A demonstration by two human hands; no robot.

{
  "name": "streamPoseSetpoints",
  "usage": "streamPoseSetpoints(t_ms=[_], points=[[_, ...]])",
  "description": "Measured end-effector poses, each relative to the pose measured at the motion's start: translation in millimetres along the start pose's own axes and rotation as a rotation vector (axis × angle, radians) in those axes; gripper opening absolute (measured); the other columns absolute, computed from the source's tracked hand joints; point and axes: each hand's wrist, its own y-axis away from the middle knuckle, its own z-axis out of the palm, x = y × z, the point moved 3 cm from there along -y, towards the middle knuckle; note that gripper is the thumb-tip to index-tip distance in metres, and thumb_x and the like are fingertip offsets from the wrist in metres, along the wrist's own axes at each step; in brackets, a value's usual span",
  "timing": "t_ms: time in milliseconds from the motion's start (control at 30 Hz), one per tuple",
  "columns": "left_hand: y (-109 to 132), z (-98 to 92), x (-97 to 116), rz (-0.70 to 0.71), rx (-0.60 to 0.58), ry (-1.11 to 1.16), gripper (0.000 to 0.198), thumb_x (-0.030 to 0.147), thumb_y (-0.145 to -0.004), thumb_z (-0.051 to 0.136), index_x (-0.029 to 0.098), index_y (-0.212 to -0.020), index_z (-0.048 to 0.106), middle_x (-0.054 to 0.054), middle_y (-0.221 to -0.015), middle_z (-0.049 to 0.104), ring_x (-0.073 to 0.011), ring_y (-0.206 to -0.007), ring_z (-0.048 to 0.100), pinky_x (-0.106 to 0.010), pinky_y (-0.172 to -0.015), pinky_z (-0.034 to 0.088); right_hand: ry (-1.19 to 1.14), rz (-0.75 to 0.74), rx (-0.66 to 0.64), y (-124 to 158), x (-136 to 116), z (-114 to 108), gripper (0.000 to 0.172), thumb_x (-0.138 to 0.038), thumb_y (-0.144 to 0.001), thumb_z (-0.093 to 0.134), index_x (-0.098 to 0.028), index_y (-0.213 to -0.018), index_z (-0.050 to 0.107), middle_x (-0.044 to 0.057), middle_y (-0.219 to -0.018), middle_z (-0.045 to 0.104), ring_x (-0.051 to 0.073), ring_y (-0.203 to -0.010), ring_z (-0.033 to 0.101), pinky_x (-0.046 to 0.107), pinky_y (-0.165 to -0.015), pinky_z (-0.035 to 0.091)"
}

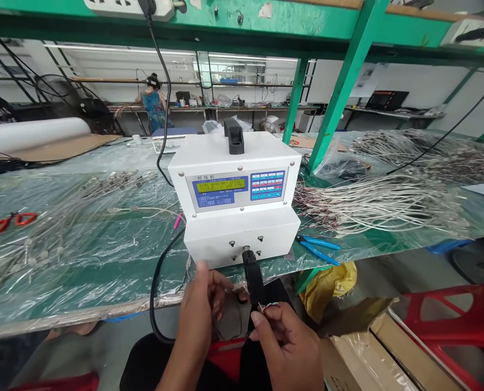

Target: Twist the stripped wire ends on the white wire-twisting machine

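Green bench (103, 260) under shiny plastic carries a white machine (236, 195). Just below its black nozzle (252, 274), the left hand (205, 312) and right hand (285, 339) both pinch thin wires (266, 307). Blue pliers (317, 248) lie beside the machine.

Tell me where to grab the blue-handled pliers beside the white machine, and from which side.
Take the blue-handled pliers by the two blue handles, coming from the right. The handles splay out rightward on bare table film, while the metal nose points left, close against the white machine.
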Motion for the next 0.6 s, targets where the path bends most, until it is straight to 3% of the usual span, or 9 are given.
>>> streamPoseSetpoints(t_ms=[100,267,600], points=[[19.3,-10.2,-17.9,-0.013,0.107,0.081,0.071,0.076,-0.083,0.044,0.014,-0.055,0.062,0.007,-0.04,0.027,-0.0075,-0.038,0.024,-0.02,-0.039,0.025,0.043,-0.067,0.011,1.0,2.0,-0.4,0.026,-0.044,-0.089,0.06,-0.021,-0.076,0.06,-0.002,-0.066,0.064,0.012,-0.055,0.065,0.019,-0.057,0.05],[36.1,-11.2,-44.7,-0.098,0.125,0.121,0.067,0.071,-0.086,0.045,0.014,-0.055,0.061,0.006,-0.041,0.029,-0.0088,-0.04,0.029,-0.021,-0.043,0.026,0.055,-0.088,-0.014,1.9,-0.1,-3.2,0.026,-0.043,-0.09,0.059,-0.021,-0.076,0.059,-0.003,-0.064,0.062,0.011,-0.056,0.064,0.019,-0.057,0.049],[41.1,-4.4,-52.5,-0.109,0.119,0.097,0.067,0.073,-0.084,0.048,0.014,-0.053,0.059,0.006,-0.042,0.029,-0.008,-0.04,0.028,-0.02,-0.043,0.024,0.043,-0.1,-0.067,4.0,-0.9,-5.2,0.026,-0.043,-0.091,0.056,-0.021,-0.078,0.06,-0.002,-0.065,0.061,0.013,-0.058,0.064,0.02,-0.056,0.048]])
